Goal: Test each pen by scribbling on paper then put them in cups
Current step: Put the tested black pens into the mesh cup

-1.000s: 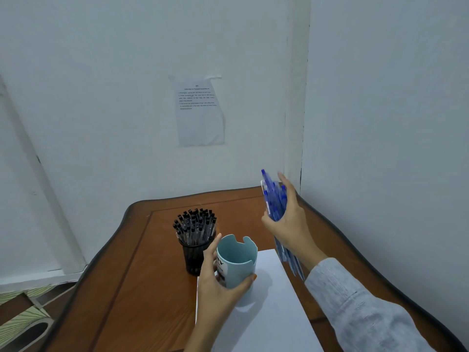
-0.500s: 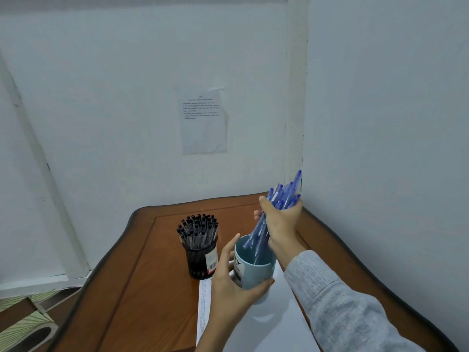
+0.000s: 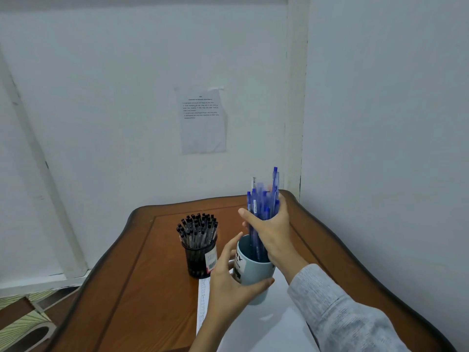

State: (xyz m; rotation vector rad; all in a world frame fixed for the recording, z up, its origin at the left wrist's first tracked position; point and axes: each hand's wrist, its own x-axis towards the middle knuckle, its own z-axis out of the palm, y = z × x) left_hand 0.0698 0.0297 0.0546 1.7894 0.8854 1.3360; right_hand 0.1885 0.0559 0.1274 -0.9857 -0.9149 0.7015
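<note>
1. Pens (image 3: 264,199): a blue bundle stands nearly upright, with its lower ends inside the light blue cup (image 3: 253,275) and its capped ends fanned out above the fist. I judge that this upright hold lets the whole bundle go in together.
2. Right hand (image 3: 272,233): the fingers and thumb are curled round the bundle at mid-length, gripping it firmly. The upper ends are blurred, so I cannot count the pens.
3. Left hand (image 3: 228,283): it wraps the cup wall from the left, thumb and fingers curled round it. I read this as steadying the mouth under the bundle. I cannot tell whether the cup base rests on the paper (image 3: 266,329) or is lifted just clear of it.
4. Paper: the white sheet lies on the wooden table (image 3: 142,275), under and in front of the cup. Small marks run along its left edge, too small for me to read.
5. Black mesh cup (image 3: 200,260): it stands upright just left of the blue cup and close beside the left hand. It is packed with black-capped pens (image 3: 198,228).
6. Surroundings: a printed sheet (image 3: 203,120) is taped to the back wall. The right wall (image 3: 380,148) runs near the grey sleeve (image 3: 337,316).
7. Obstruction: nothing covers the cup mouth. I judge the main risk to be pens splaying over the rim on release.
</note>
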